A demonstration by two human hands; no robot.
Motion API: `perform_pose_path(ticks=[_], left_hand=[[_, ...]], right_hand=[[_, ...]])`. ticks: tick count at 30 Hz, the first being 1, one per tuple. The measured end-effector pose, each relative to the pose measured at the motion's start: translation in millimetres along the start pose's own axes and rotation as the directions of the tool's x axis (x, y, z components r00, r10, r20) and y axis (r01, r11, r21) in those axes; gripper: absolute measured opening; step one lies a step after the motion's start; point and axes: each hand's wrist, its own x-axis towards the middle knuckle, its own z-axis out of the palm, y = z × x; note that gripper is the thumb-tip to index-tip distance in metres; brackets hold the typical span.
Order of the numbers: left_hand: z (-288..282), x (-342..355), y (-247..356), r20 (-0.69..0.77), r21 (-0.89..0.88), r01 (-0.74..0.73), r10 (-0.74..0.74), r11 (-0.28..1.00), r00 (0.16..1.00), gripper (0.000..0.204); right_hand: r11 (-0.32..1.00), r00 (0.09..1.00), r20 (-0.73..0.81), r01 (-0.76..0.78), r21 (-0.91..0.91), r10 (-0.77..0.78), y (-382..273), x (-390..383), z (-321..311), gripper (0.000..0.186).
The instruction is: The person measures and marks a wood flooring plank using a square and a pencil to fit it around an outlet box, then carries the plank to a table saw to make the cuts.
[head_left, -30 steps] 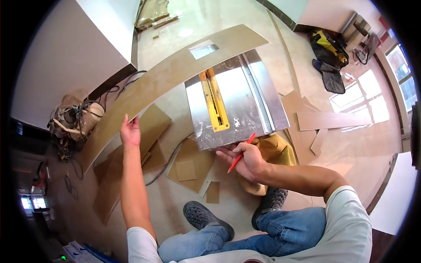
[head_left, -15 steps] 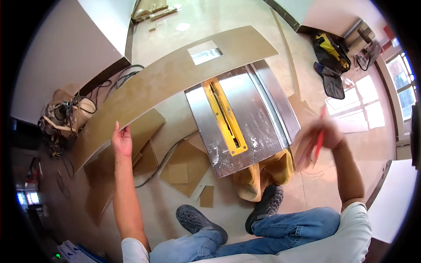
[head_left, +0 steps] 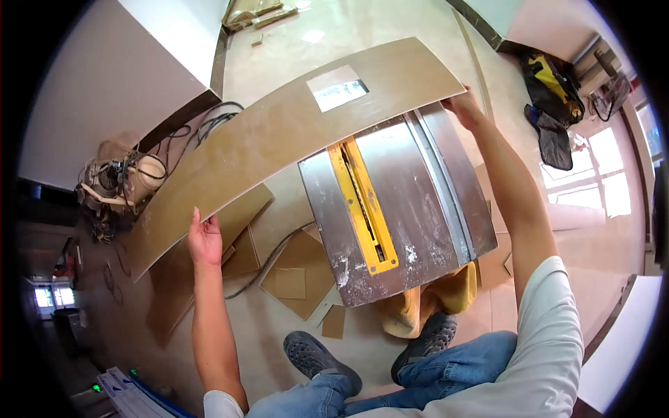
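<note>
My left hand grips the near edge of a long tan board with a square cutout, at its left part. My right hand grips the board near its right end; I cannot see the red pencil. The board lies over the far end of a steel saw table, which has a yellow slotted insert and a lengthwise track.
A compressor with hoses is at the left by a white wall. Cut board pieces and a cable lie on the floor. A mustard cloth is under the table. Black and yellow bags are at the right.
My right hand has moved from low by the table, where it held a red pencil, up and forward to the board's right end. The view has shifted slightly.
</note>
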Motion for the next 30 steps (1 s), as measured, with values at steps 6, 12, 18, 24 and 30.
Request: perform_pose_path(ticks=[6,12,18,24,30], left_hand=[[-6,-12,-2,-0.028,-0.023,0.028,-0.029,0.999,0.999,0.030],[-5,-8,-9,0.012,-0.032,0.041,-0.041,0.999,0.999,0.030],[-18,-5,-2,0.009,-0.011,0.049,-0.049,0.999,0.999,0.034],[-15,-4,4,0.032,-0.005,0.052,-0.052,0.999,0.998,0.032],[0,0,4,0.034,0.035,0.030,-0.031,0.999,0.999,0.035]], right_hand=[[0.997,0.987,0.162,0.000,0.074,-0.012,18,11,47,0.043],[0.991,0.998,0.057,0.004,0.131,-0.011,22,34,51,0.046],[0.890,0.990,-0.111,-0.024,0.456,0.083,13,-9,18,0.050],[0.854,0.995,0.075,0.019,0.520,-0.067,-40,-117,-13,0.054],[0.887,0.998,-0.033,-0.024,0.462,0.044,-51,-116,-7,0.034]])
